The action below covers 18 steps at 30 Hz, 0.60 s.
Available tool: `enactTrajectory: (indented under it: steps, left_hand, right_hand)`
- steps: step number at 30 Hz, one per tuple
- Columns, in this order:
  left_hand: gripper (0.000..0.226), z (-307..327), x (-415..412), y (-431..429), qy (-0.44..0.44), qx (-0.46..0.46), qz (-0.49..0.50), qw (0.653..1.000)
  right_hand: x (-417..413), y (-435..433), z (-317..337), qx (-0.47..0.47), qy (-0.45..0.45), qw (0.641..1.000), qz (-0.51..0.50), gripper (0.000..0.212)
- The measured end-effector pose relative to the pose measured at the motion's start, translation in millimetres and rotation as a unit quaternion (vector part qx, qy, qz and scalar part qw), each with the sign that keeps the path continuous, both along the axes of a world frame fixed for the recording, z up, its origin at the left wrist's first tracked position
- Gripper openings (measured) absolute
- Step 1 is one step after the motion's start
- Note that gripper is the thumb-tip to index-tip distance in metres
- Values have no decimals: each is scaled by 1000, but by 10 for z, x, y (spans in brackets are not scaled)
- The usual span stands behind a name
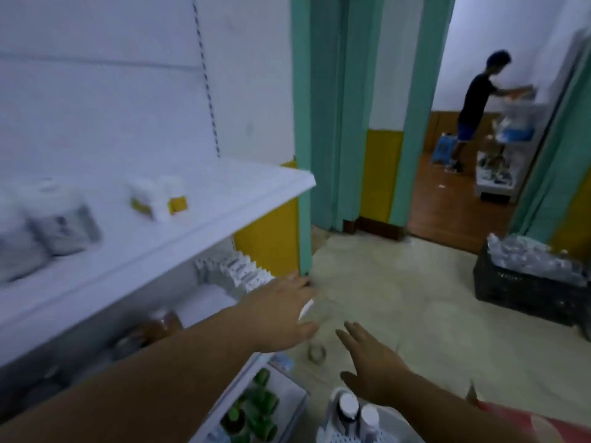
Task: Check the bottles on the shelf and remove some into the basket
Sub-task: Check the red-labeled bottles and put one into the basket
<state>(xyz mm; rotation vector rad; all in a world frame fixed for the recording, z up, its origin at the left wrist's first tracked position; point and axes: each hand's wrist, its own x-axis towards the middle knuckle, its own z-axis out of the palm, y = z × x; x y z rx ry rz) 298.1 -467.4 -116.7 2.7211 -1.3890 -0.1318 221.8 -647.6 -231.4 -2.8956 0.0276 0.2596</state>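
Observation:
The frame is blurred by motion. My left hand point(281, 314) reaches out past the end of the white shelf unit point(179, 231), fingers apart and holding nothing. My right hand point(374, 369) hovers open above a white perforated basket point(332, 434) at the bottom edge. Two white-capped bottles point(356, 414) stand in that basket. On the upper shelf lie white bottles with yellow labels point(160, 199) and blurred grey packs point(64, 225). Green-capped bottles point(256, 407) stand on the lowest shelf, and a brown jar point(163, 324) sits on the middle one.
A black crate point(524, 295) filled with clear plastic bottles stands on the floor at the right. A roll of tape point(316, 353) lies on the pale floor between my hands. Teal door frames point(323, 123) lead to another room, where a person point(473, 110) works at a shelf.

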Motion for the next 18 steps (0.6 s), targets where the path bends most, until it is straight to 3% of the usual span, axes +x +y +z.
enactTrajectory:
  steps: [7,10,18]
  left_hand:
    - [63,1181,-431,1362,-102,-34,80,991]
    - [61,1513,-736,2052,-134,-37,121,983]
    - [43,1629,-1411,3717,-247,-102,243,933]
  right_hand:
    - [-173,1181,1306,3,-71,993,90,77]
    - [-168,1771,1682,5,-145,980,133,74]
    - [-16,3306,2422,103,-317,917,219,50]
